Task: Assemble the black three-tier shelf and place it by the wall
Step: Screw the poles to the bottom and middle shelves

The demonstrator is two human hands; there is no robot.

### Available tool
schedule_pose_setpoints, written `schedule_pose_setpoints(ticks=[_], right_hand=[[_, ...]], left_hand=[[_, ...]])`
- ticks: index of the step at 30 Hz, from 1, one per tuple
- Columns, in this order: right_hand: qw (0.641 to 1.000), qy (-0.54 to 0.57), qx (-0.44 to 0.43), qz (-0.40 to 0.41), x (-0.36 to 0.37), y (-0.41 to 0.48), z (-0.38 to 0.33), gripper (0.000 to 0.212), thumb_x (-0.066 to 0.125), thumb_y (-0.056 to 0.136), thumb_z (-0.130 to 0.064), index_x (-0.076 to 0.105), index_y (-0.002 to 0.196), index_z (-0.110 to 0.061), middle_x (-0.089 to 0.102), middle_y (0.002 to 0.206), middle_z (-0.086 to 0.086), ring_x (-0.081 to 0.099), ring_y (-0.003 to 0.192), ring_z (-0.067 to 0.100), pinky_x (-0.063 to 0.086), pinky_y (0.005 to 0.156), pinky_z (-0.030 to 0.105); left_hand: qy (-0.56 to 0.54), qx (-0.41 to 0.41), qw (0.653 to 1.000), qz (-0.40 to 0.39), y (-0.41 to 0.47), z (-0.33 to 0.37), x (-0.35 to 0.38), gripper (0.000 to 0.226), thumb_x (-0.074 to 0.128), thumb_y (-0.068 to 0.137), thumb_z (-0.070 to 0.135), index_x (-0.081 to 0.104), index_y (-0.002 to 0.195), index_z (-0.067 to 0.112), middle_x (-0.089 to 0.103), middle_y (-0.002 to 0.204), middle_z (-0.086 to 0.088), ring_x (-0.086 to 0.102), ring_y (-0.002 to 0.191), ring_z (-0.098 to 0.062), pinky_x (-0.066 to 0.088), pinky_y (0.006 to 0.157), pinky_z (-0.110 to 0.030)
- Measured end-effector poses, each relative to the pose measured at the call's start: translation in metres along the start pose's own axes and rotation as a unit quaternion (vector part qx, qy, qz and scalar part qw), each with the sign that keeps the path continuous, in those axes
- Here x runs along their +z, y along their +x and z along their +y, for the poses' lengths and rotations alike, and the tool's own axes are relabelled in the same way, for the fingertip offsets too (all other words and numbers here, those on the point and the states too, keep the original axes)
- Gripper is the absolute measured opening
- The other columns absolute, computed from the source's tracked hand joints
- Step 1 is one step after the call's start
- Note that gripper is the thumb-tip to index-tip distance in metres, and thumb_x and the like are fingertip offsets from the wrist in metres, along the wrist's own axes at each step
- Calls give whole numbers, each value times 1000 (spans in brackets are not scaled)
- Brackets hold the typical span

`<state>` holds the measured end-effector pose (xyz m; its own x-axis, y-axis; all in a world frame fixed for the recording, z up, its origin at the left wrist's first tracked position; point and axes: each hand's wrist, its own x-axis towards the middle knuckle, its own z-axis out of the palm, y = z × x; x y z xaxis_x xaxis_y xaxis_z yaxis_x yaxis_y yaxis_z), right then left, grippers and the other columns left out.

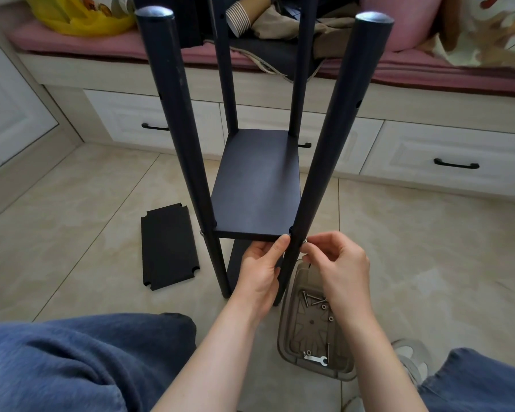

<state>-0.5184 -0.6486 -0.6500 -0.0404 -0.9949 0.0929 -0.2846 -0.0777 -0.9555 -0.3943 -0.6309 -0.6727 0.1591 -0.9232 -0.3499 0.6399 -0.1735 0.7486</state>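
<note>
On the beige tiled floor [72,203] stands the half-built black shelf with round posts [256,185] (a loose black board [168,246] lies left of it). The left hand [262,263] grips its middle board's front corner; the right hand [336,263] pinches a small silver screw [304,241] at the near post.

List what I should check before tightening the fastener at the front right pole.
1. Middle board seated against the front right pole: ok.
2. Left hand gripping the middle board's front edge beside that pole: ok.
3. Right hand pinching the bolt on the pole's outer side: ok.
4. Bolt threaded into the board: cannot tell, fingers hide it.
5. Wrench ready in the tray: ok, lying at its near end.
6. Last tier fitted: not ok, the loose board lies on the floor left of the frame.
</note>
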Motion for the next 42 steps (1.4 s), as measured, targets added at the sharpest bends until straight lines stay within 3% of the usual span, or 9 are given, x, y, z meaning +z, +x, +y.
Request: schedule_pose_setpoints(ticks=[4, 9, 15, 19, 25, 29, 33, 39, 42], right_hand=[[1000, 20, 12, -5, 1, -1, 1, 15, 75, 84, -8, 71, 81, -22, 75, 76, -10, 72, 72, 7, 61, 72, 29], [995, 79, 55, -34, -2, 5, 2, 10, 75, 85, -7, 75, 80, -16, 76, 76, 0, 74, 72, 16, 60, 74, 33], [990, 120, 67, -43, 1, 5, 7, 10, 74, 87, -7, 75, 83, -16, 76, 76, 2, 74, 72, 17, 57, 66, 21], [981, 160, 92, -55, -1, 8, 10, 8, 71, 88, -3, 74, 86, -11, 77, 78, 7, 75, 72, 20, 58, 67, 23], [992, 99, 66, -43, 0, 8, 10, 7, 75, 86, -10, 74, 85, -17, 76, 77, 0, 74, 74, 17, 62, 74, 35], [998, 30, 26, -42, -2, 14, 6, 21, 78, 84, -14, 70, 95, -30, 74, 85, -5, 71, 80, 11, 60, 78, 40], [985, 72, 8, -158, -7, 26, 6, 52, 69, 90, -6, 61, 115, -51, 73, 110, -10, 68, 105, 6, 57, 89, 30], [956, 108, 34, -271, -10, 34, 8, 46, 64, 95, -9, 68, 111, -53, 72, 117, -14, 66, 114, 7, 56, 93, 29], [954, 118, 48, -270, -6, 35, 8, 47, 67, 92, -9, 71, 104, -54, 73, 112, -14, 68, 109, 6, 55, 93, 31]], left_hand=[[18, -4, 1000, 3, -1, 2, 0, 40, 72, 78, 37, 68, 114, 19, 77, 111, 0, 72, 103, -11, 49, 70, -14], [9, 2, 1000, 3, -3, 5, 1, 41, 72, 78, 32, 67, 114, 15, 78, 105, 0, 74, 96, -8, 52, 62, -9], [32, 3, 999, 6, -2, 5, -2, 42, 72, 77, 37, 67, 116, 20, 77, 110, 4, 72, 101, -6, 51, 71, -14], [23, 15, 1000, 8, -2, 5, 0, 38, 72, 79, 31, 67, 114, 16, 78, 104, 5, 73, 95, -4, 52, 60, -8], [24, 16, 999, 16, -4, 7, 2, 32, 70, 83, 27, 67, 113, 15, 79, 100, 6, 74, 90, -2, 50, 53, -6], [49, 17, 998, 22, -5, 8, 4, 24, 68, 89, 25, 67, 111, 18, 78, 96, 11, 72, 86, 3, 48, 53, -4], [74, 24, 997, 28, -7, 11, 5, 29, 70, 85, 30, 67, 112, 21, 78, 99, 13, 72, 89, 4, 47, 55, -3], [195, 36, 979, 35, -15, 22, -3, 16, 65, 98, 18, 64, 110, 29, 75, 95, 26, 66, 88, 15, 47, 61, -2], [358, 89, 917, 149, -25, 22, -9, 14, 72, 93, 22, 68, 91, 34, 74, 83, 20, 68, 83, 10, 50, 73, -14]])
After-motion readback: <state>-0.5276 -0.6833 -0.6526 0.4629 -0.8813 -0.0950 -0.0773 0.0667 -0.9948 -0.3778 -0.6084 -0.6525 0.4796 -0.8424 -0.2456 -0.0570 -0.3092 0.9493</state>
